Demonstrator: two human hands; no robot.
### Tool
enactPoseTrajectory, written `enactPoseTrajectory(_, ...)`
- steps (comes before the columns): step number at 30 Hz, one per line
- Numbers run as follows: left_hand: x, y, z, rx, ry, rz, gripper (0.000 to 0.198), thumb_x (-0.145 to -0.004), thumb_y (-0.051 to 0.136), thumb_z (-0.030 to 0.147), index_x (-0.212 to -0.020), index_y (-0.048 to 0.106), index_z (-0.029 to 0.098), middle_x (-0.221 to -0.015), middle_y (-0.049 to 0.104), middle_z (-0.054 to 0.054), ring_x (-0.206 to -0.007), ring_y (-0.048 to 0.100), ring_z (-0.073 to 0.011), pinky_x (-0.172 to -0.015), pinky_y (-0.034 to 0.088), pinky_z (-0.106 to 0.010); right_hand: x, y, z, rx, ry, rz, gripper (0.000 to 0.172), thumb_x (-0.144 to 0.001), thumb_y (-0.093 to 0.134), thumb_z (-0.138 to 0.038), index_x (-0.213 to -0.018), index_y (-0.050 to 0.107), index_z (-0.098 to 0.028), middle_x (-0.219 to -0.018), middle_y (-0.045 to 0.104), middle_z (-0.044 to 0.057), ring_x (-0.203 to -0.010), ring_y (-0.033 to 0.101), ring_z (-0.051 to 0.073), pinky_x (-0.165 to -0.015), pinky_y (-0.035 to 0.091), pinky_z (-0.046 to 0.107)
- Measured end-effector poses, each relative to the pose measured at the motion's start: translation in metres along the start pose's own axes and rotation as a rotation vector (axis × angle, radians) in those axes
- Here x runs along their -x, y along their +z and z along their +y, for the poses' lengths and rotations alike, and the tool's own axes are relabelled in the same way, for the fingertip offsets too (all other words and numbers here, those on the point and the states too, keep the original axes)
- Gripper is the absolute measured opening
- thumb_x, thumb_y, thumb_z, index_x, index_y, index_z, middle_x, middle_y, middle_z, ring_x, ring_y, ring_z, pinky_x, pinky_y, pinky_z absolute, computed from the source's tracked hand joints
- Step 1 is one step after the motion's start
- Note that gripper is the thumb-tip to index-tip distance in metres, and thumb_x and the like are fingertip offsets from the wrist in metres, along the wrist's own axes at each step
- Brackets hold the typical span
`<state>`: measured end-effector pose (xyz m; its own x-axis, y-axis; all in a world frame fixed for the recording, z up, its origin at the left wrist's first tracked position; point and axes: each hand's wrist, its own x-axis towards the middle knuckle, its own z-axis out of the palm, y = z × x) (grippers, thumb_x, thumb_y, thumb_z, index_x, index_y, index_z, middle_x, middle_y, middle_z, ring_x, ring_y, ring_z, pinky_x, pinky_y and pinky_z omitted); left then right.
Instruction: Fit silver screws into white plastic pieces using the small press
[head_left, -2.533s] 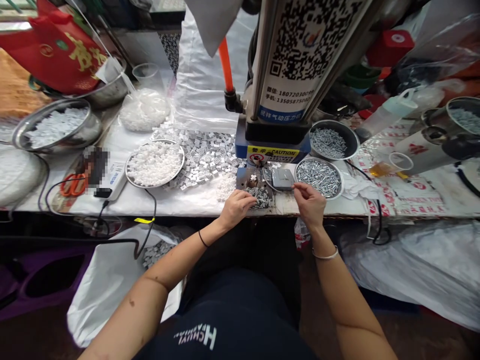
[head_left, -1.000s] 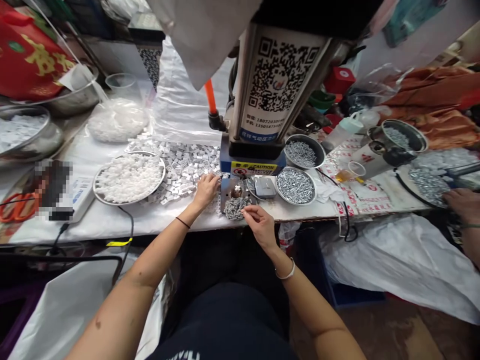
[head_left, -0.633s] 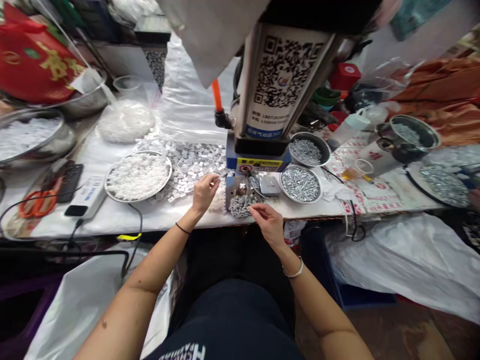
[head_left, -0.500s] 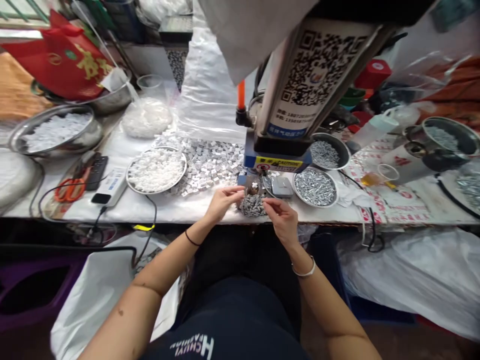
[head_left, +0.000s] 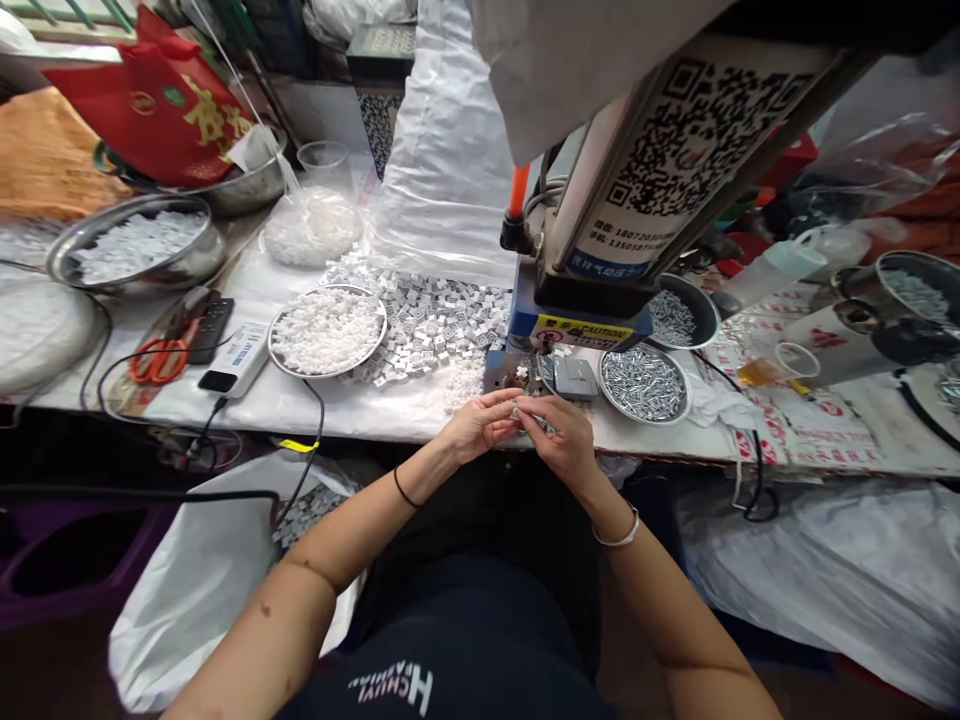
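My left hand (head_left: pixel 477 427) and my right hand (head_left: pixel 561 438) meet fingertip to fingertip at the table's front edge, just in front of the press machine (head_left: pixel 600 230). Both pinch small parts between them, a tiny white-and-metal piece that I cannot make out clearly. Behind the hands lies the press's small metal fixture block (head_left: pixel 511 371). A loose heap of small square metal pieces (head_left: pixel 435 318) spreads to the left of it, beside a steel dish of white plastic parts (head_left: pixel 328 331).
Two steel dishes of screws (head_left: pixel 643 383) (head_left: pixel 681 316) stand right of the press, with a grey pedal-like box (head_left: pixel 574 377) between. Scissors (head_left: pixel 159 360), a power strip (head_left: pixel 234 357), cables and further bowls (head_left: pixel 138 244) lie left. A white bag (head_left: pixel 202 570) hangs below the table.
My left hand reached into the heap of square pieces, then came back. Both hands have drawn together at the table edge, fingertips now touching. The view swung back left.
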<state>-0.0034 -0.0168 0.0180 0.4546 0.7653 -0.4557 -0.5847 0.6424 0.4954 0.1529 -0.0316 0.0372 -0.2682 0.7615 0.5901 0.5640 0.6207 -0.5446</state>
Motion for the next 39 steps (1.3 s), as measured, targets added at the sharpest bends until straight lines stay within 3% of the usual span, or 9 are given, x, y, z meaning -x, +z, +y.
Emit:
enactPoseTrajectory(5,0.000,-0.004,-0.004,0.027,-0.038,-0.020,0.039,-0.064,0.078,0.016,-0.101,0.067,0.015,-0.077,0.069,-0.002,-0.062,0.063,-0.0078,-0.063,0.051,-0.018,0.010,0.003,0.016,0.023,-0.269,-0.042,0.029,-0.082,0.060,-0.013,-0.110,0.064,-0.020,-0.100,0.072,0.007,-0.092,0.066,0.018,-0.078,0.057,0.032)
enactPoseTrajectory(9,-0.002,-0.007,-0.010,0.011,-0.006,-0.024,0.036,-0.063,0.079,0.018,-0.097,0.068,0.014,-0.076,0.068,-0.003,-0.064,0.061,-0.0067,-0.064,0.048,-0.017,0.018,0.007,0.024,0.000,-0.278,-0.048,0.031,-0.082,0.060,-0.011,-0.111,0.064,-0.020,-0.109,0.069,0.009,-0.097,0.065,0.019,-0.080,0.057,0.034)
enactPoseTrajectory(12,-0.004,-0.006,-0.008,-0.158,0.065,0.011,0.036,-0.062,0.079,0.024,-0.096,0.069,0.014,-0.075,0.068,-0.003,-0.061,0.058,-0.0070,-0.063,0.046,-0.020,0.016,0.005,0.023,-0.077,-0.148,-0.069,0.024,-0.083,0.059,-0.013,-0.103,0.067,-0.023,-0.098,0.072,0.005,-0.087,0.067,0.017,-0.075,0.057,0.030)
enactPoseTrajectory(15,-0.009,-0.002,0.002,-0.477,0.360,0.113,0.035,-0.066,0.076,0.030,-0.097,0.070,0.015,-0.080,0.069,-0.004,-0.065,0.058,-0.0101,-0.066,0.046,-0.024,0.002,0.002,0.026,-0.121,0.137,-0.009,0.014,-0.083,0.060,-0.022,-0.093,0.070,-0.024,-0.091,0.073,0.003,-0.082,0.068,0.017,-0.074,0.056,0.030)
enactPoseTrajectory(18,-0.022,-0.001,0.014,-0.704,0.625,0.165,0.036,-0.067,0.075,0.030,-0.100,0.069,0.016,-0.098,0.068,-0.007,-0.084,0.062,-0.0160,-0.078,0.047,-0.027,-0.019,0.002,0.038,-0.149,0.378,0.110,0.014,-0.080,0.063,-0.030,-0.089,0.071,-0.022,-0.090,0.074,0.003,-0.083,0.068,0.018,-0.077,0.055,0.031)
enactPoseTrajectory(23,-0.051,-0.005,0.018,-0.686,0.635,0.015,0.049,-0.064,0.075,0.026,-0.110,0.064,0.014,-0.115,0.064,-0.012,-0.107,0.058,-0.0230,-0.095,0.043,-0.036,-0.041,0.006,0.050,-0.159,0.452,0.032,0.017,-0.079,0.063,-0.034,-0.084,0.073,-0.021,-0.086,0.074,0.002,-0.080,0.068,0.018,-0.075,0.052,0.029)
enactPoseTrajectory(30,-0.057,-0.004,0.015,-0.620,0.592,-0.028,0.045,-0.064,0.076,0.022,-0.107,0.066,0.017,-0.112,0.067,-0.007,-0.108,0.059,-0.0217,-0.099,0.041,-0.034,-0.043,0.009,0.050,-0.089,0.359,-0.001,0.015,-0.080,0.061,-0.031,-0.083,0.072,-0.021,-0.083,0.074,0.002,-0.075,0.068,0.017,-0.070,0.052,0.027)
enactPoseTrajectory(36,-0.057,-0.002,0.020,-0.530,0.514,-0.065,0.050,-0.061,0.078,0.024,-0.109,0.066,0.017,-0.107,0.069,-0.006,-0.101,0.062,-0.0203,-0.091,0.045,-0.031,-0.043,0.007,0.055,0.090,0.048,-0.094,0.016,-0.085,0.054,-0.023,-0.085,0.070,-0.023,-0.082,0.073,0.003,-0.074,0.064,0.016,-0.070,0.051,0.029)
enactPoseTrajectory(39,-0.058,-0.001,0.027,-0.628,0.516,-0.040,0.040,-0.062,0.077,0.026,-0.100,0.070,0.017,-0.098,0.072,-0.005,-0.093,0.064,-0.0203,-0.083,0.048,-0.029,-0.043,0.005,0.054,0.135,-0.008,-0.174,0.019,-0.087,0.051,-0.020,-0.088,0.070,-0.023,-0.082,0.072,0.003,-0.075,0.064,0.016,-0.069,0.051,0.028)
